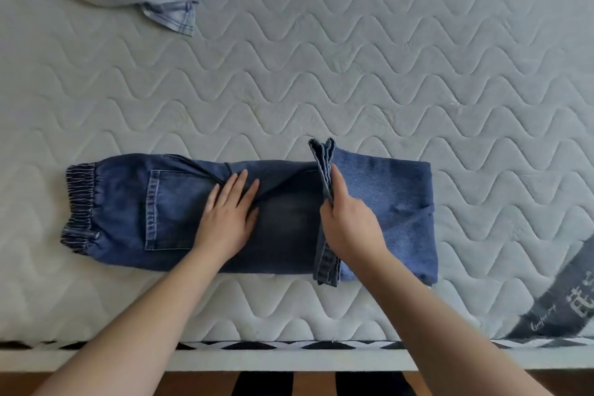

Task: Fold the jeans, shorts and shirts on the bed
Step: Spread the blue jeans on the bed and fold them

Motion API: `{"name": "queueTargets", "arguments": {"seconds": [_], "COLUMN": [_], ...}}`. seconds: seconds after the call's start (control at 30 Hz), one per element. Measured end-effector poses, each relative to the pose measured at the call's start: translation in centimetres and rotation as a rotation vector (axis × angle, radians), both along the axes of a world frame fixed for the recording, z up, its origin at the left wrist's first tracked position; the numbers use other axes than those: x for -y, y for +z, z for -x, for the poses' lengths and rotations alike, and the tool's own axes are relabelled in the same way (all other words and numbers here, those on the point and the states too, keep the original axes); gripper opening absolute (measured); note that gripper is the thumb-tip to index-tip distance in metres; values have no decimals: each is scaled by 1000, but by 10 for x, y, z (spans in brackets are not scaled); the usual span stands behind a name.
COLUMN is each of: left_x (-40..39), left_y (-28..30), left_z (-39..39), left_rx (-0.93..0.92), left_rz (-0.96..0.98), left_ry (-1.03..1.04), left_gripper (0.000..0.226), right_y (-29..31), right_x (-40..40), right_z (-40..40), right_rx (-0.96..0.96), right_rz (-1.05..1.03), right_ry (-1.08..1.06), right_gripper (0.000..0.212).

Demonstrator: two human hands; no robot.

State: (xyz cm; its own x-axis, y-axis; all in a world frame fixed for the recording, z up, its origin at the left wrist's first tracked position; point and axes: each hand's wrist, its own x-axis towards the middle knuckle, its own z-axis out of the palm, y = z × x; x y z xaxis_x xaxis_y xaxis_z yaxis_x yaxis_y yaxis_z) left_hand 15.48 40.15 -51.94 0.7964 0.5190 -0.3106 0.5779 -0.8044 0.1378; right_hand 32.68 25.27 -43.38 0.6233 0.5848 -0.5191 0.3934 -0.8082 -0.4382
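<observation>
Hands (229,212) on jeans (180,212) (right (348,225) gripping hems)

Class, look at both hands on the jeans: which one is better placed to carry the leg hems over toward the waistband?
Probably the right hand: it already pinches the hems. The left hand lies flat on the jeans, holding them down.

Mattress (353,58): pale grey-white, quilted in wavy stitched rows, fills most of the view. Dark grey strip (565,299) with white lettering runs diagonally across its lower right corner; text too small to read. Black-and-white diamond-patterned edging (289,345) along the mattress's near side. Below that, a plain white bed frame rail (225,360). Under the rail, brown wooden floor (193,384) with a black-and-white striped rug (321,384) lying on it at bottom centre.
</observation>
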Motion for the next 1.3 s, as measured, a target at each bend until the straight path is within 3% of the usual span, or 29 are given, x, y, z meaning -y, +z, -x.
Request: {"name": "queueTargets", "arguments": {"seconds": [0.2, 0.4, 0.53, 0.67, 0.8, 0.87, 0.97, 1.07, 1.17, 1.3], "left_x": [-10, -18, -19, -17, 0, 15, 34, 45, 46, 44], "left_y": [-4, 0, 7, 15, 13, 12, 8, 4, 4, 4], "left_z": [20, 24, 9, -12, -11, -5, 1, -2, -4, 3], "left_rx": [130, 292, 379, 348, 199, 194, 119, -74, -48, 29], "left_rz": [161, 300, 365, 469, 642, 630, 594, 535, 514, 556], "left_ry": [36, 115, 328, 547, 709, 685, 657, 600, 641, 764], "left_gripper": [47, 37, 31, 27, 49, 61, 77, 61, 38, 28], "right_y": [-32, -64, -71, -74, -73, -72, -74, -82, -100, -123], "right_x": [-46, -55, -42, -23, -18, -20, -25, -35, -52, -58], "right_z": [63, 83, 74, 65, 57, 46, 30, 25, 25, 17], "right_rx": [72, -75, -194, -384, -661, -543, -149, 138, 186, 218], "right_rz": [36, 110, -52, -171, -281, -304, -305, -265, -158, -4], "right_ry": [109, 199, 115, -26, -255, -274, -29, 258, 474, 595], "right_gripper": [65, 60, 47, 44, 57, 55, 50, 55, 60, 68]}}
